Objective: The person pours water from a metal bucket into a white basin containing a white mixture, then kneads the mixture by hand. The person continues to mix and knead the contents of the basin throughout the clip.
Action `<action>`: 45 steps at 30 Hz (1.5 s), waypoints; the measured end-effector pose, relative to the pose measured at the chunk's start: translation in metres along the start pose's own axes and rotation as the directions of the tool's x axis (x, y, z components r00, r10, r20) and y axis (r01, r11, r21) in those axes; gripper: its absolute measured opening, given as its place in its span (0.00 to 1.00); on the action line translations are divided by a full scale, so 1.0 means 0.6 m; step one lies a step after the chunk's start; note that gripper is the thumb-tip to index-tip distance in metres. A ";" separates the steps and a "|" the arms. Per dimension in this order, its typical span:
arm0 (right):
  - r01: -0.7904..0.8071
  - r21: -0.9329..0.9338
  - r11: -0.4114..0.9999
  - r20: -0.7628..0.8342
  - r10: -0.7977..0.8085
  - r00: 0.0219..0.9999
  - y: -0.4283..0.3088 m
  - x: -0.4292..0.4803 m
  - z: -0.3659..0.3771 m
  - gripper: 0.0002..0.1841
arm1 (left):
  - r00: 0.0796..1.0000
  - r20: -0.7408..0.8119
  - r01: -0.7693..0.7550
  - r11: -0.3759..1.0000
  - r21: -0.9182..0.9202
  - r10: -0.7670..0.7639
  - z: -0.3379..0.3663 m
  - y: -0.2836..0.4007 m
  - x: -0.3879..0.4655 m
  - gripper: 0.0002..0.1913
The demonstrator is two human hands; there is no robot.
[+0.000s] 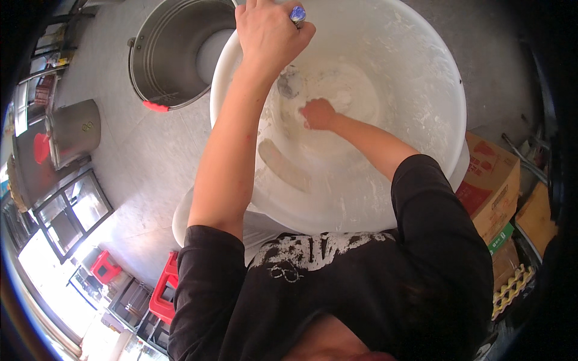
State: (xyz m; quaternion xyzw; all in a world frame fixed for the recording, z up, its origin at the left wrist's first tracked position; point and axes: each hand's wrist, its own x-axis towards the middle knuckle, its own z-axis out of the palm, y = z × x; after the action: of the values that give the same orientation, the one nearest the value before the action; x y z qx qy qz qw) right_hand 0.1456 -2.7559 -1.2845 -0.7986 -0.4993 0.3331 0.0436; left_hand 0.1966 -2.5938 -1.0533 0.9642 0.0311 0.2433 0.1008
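A large white plastic tub (424, 81) stands before me, its inner wall smeared with whitish residue. My left hand (273, 31) is closed around a slim upright handle (298, 16) with a blue end, over the tub's left side. Below that hand, a blurred grey patch (289, 83) shows inside the tub; I cannot tell whether it belongs to the handled thing. Down in the tub, my right hand (319, 113) is beside pale, flour-like matter (345, 94), its fingers curled and blurred. Whether it grips anything is hidden.
A metal bucket (167, 58) with a red grip on its bail stands left of the tub. Cardboard boxes (494, 180) and a yellow egg tray (510, 291) are at the right. Red stools (165, 289), a metal-framed panel (74, 212) and a metal pot (76, 131) are farther left.
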 end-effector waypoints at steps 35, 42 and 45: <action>0.041 -0.092 0.995 0.194 -0.022 0.981 0.043 -0.064 0.004 0.34 | 0.998 0.025 0.051 0.996 -0.067 -0.050 -0.009 0.005 0.001 0.09; -0.024 -0.366 0.930 0.041 0.041 0.998 0.115 -0.048 -0.026 0.37 | 0.998 0.036 0.049 0.997 -0.065 -0.046 -0.009 0.004 0.000 0.10; -0.065 -0.432 0.900 -0.021 0.062 0.998 0.134 0.016 -0.053 0.34 | 0.999 0.027 0.042 0.995 -0.088 -0.040 -0.016 0.010 0.002 0.10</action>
State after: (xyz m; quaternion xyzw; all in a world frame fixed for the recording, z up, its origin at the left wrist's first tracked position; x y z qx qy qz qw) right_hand 0.2282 -2.7795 -1.2968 -0.8055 -0.5342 0.2127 -0.1437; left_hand 0.1932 -2.5980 -1.0433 0.9609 0.0387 0.2303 0.1490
